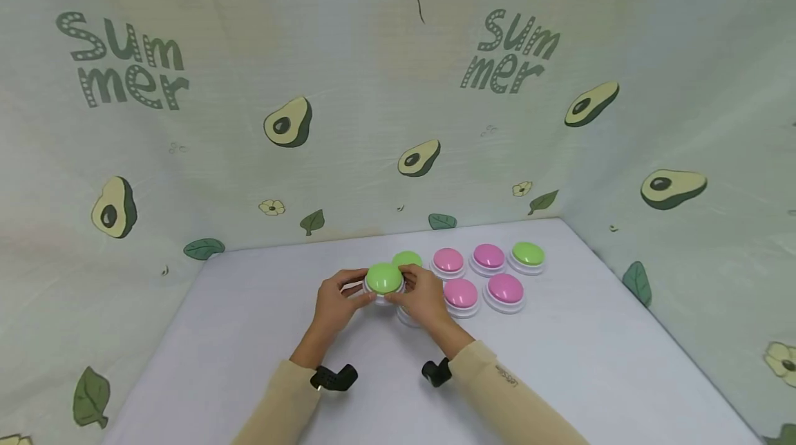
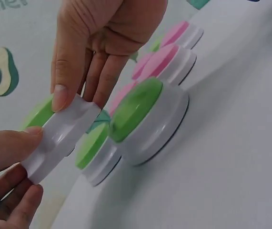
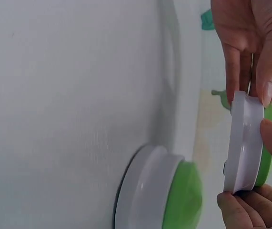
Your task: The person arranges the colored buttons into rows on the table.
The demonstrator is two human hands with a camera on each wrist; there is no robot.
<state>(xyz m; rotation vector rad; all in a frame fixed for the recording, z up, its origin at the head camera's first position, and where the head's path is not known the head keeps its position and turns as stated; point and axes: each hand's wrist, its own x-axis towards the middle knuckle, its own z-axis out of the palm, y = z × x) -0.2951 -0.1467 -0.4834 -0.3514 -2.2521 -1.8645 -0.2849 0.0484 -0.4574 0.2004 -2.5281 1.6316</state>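
Note:
Both hands hold up a push button (image 1: 383,278) with a green dome and a round white base. My left hand (image 1: 332,303) pinches its left side, thumb near the front and fingers behind. The right hand (image 1: 428,296) pinches the opposite side in the same way. In the left wrist view the button (image 2: 62,136) is tilted and clear of the table. Its white rim and part of the underside edge face the camera in the right wrist view. Beneath the right hand, another button (image 1: 407,316) is mostly hidden; only its white base shows from the head.
On the white table (image 1: 261,334), several more buttons stand to the right: a green one (image 1: 407,258) behind the hands, pink ones (image 1: 461,293) in two rows, and a green one (image 1: 528,253) at the far right. A cloth (image 1: 348,72) printed with avocados hangs behind.

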